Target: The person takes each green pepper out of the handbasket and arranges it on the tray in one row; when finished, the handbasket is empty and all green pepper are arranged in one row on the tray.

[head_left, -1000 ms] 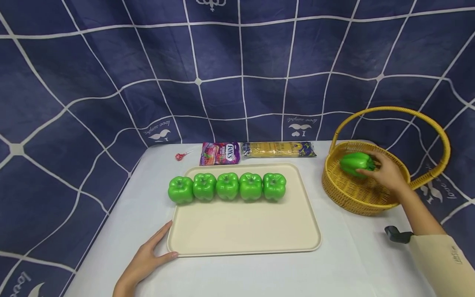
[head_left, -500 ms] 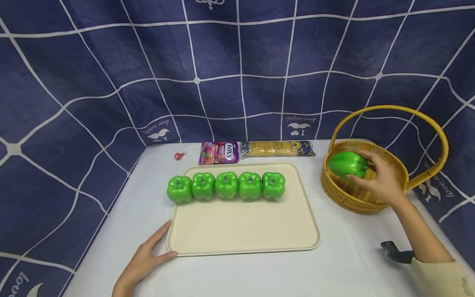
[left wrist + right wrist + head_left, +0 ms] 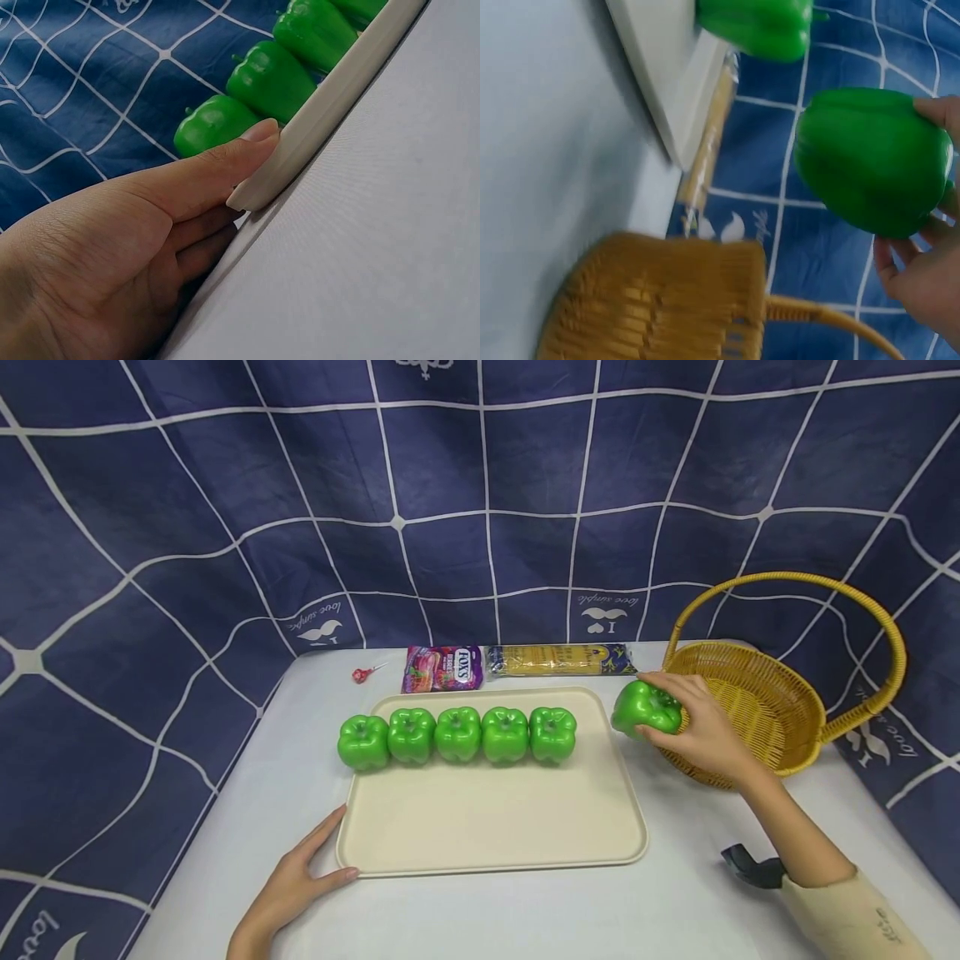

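My right hand (image 3: 701, 727) grips a green bell pepper (image 3: 647, 707), fingers and thumb spread around its stem end. In the head view the pepper is between the tray and the basket; the right wrist view shows it held in the air, side on. My left hand (image 3: 288, 889) spans the near left corner of the cream tray (image 3: 495, 827), its straight fingers along the left edge and thumb against the front rim. Several more green bell peppers (image 3: 458, 734) stand in a row, stems up, along the tray's back part. The leftmost pepper (image 3: 363, 743) overlaps the tray's left edge.
On the right stands a yellow wicker basket (image 3: 750, 710) with a tall arched handle (image 3: 892, 635). Behind the tray lie a lollipop (image 3: 362, 676), a purple Fox's candy bag (image 3: 442, 669) and a long noodle packet (image 3: 558, 661). A blue checked cloth (image 3: 450, 460) hangs behind the table.
My right hand has lifted the bell pepper out of the basket and carried it left toward the tray, turning it stem up. The left hand has stayed at the tray corner.
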`<state>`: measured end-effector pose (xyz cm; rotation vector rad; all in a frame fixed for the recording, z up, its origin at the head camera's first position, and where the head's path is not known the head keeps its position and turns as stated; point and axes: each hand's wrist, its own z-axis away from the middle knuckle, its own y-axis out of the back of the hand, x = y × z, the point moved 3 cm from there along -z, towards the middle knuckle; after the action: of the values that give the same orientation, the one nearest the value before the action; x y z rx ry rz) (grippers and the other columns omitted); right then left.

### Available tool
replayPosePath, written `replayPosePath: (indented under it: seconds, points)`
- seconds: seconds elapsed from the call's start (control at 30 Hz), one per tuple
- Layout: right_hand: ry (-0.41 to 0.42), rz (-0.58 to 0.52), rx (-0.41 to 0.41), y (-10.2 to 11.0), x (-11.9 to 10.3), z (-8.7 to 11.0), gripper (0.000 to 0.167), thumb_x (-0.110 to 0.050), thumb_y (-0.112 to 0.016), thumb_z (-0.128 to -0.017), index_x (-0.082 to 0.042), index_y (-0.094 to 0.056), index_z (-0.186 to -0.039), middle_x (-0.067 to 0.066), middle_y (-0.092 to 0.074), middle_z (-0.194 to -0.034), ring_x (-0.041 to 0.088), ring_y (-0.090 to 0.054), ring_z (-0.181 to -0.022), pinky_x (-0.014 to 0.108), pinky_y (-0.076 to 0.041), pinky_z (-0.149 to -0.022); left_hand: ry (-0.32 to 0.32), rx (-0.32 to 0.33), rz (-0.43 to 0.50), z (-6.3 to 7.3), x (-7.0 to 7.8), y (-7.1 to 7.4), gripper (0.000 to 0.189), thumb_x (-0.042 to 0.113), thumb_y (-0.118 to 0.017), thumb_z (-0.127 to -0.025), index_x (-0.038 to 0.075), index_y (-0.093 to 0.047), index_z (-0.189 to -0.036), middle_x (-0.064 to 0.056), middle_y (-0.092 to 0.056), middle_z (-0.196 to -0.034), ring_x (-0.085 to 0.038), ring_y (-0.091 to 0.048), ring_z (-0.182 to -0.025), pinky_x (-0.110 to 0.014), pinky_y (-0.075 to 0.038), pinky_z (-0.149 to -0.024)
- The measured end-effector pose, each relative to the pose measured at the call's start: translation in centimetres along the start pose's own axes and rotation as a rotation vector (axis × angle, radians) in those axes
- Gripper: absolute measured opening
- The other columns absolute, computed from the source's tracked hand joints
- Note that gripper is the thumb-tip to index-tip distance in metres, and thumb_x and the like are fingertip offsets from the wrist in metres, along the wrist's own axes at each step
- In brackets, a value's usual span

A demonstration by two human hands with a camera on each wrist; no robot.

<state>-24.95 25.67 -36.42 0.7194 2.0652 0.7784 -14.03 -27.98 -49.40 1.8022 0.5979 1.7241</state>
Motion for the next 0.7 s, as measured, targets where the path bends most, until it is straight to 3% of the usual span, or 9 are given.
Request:
replayPosePath:
  seconds: [0.3, 0.5, 0.7]
  points:
    - [0.031, 0.001, -0.2, -3.8, -0.2, -1.1, 0.069, -0.027, -0.082, -0.068, -0.012, -0.053, -0.129, 0.01, -0.055, -0.124, 0.022, -0.042, -0.103, 0.047, -0.043, -0.082, -0.002, -0.002, 0.002, -0.1, 0.0, 0.0, 0.088, 0.039, -0.078, -0.07, 0.026, -0.033, -0.144, -0.016, -0.031, -0.146, -0.044, -0.025, -0.131, -0.063, -0.022, -0.103]
    - [0.024, 0.052, -0.324, -5.2, 0.1, -1.2, 0.072, -0.027, -0.082, -0.067, -0.01, -0.052, -0.13, 0.012, -0.057, -0.119, 0.025, -0.045, -0.1, 0.045, -0.047, -0.078, -0.009, -0.007, 0.012, 0.0, -0.1, 0.0, 0.087, 0.039, -0.078, -0.07, 0.027, -0.033, -0.144, -0.017, -0.031, -0.146, -0.043, -0.025, -0.132, -0.062, -0.021, -0.103]
    - [0.018, 0.063, -0.406, -6.0, 0.5, -1.3, 0.073, -0.028, -0.082, -0.068, -0.006, -0.051, -0.13, 0.014, -0.056, -0.122, 0.028, -0.048, -0.104, 0.049, -0.047, -0.086, -0.009, -0.007, 0.01, 0.0, -0.2, 0.0, 0.087, 0.039, -0.078, -0.07, 0.028, -0.032, -0.144, -0.016, -0.031, -0.146, -0.043, -0.025, -0.132, -0.062, -0.022, -0.104]
